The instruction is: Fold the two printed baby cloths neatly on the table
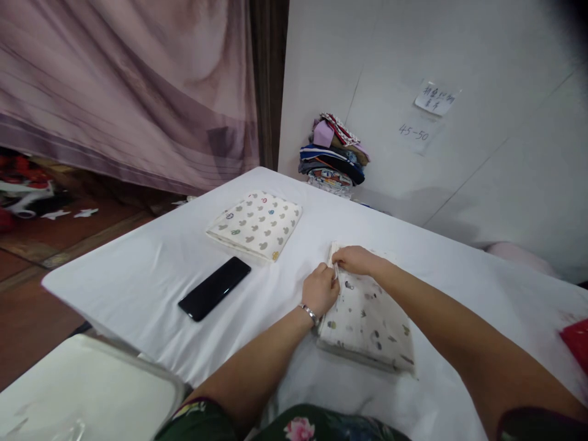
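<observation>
**Two pinches at one edge of the folded cloth**

If our left hand [318,289] and right hand [356,260] pull unevenly, the layers of the folded cloth [374,324] could slide apart or skew, since we hold them only at one side. A sharp tug could also drag the whole bundle across the white sheet [147,269], which is itself creased and might bunch underneath. The phone [215,288] and the second folded cloth [264,225] lie well apart to our left, so a knock there seems unlikely.

The printed bundle lies flat on the sheet, mostly to the right of our grip and nearer our body. Both hands are closed on its far left edge, fingers curled in, right hand at the far corner, left just beside it. Our knuckles hide the fingertips, so we cannot tell how many layers each pinch takes.
</observation>
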The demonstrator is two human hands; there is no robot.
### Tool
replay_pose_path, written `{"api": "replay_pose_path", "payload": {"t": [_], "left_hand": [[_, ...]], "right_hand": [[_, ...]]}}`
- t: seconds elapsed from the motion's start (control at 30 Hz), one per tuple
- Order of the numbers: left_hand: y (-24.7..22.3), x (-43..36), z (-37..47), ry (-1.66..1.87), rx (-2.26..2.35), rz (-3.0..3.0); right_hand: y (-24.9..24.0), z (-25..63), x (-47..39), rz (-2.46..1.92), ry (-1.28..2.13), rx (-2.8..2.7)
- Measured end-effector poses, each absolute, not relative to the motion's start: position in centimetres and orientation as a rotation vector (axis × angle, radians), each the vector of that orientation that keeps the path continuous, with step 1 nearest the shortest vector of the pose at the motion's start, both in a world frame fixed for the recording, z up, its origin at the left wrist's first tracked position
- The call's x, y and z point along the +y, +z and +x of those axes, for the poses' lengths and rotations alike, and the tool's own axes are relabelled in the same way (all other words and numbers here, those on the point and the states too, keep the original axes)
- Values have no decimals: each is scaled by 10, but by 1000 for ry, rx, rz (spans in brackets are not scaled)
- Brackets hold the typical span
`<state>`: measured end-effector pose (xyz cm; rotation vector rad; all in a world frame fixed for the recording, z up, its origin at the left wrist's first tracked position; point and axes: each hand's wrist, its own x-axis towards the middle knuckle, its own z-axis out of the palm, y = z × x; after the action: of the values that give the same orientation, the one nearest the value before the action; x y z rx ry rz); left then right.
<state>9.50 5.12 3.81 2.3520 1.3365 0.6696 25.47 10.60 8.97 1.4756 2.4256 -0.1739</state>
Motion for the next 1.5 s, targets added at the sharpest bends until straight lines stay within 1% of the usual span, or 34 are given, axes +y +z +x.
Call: {"api": "replay_pose_path", "payload": {"t": [0.27,0.47,0.6,0.73,0.9,1.5], "left_hand": [[37,51,95,711,1319,2364],[37,51,96,734,1327,2166],[39,52,96,689,1323,2036],[37,53,97,615,1354,2033],[33,56,98,577,1397,1990],[35,54,100,505,1428,2025]], "right_hand": [[93,256,110,1429,-229,2371],[95,253,111,1413,-205,2349],[95,252,109,1437,-186,2344],[93,250,107,1491,-155,2361],[86,254,107,1586,-204,2342],[89,258,115,1519,-107,2313]]}}
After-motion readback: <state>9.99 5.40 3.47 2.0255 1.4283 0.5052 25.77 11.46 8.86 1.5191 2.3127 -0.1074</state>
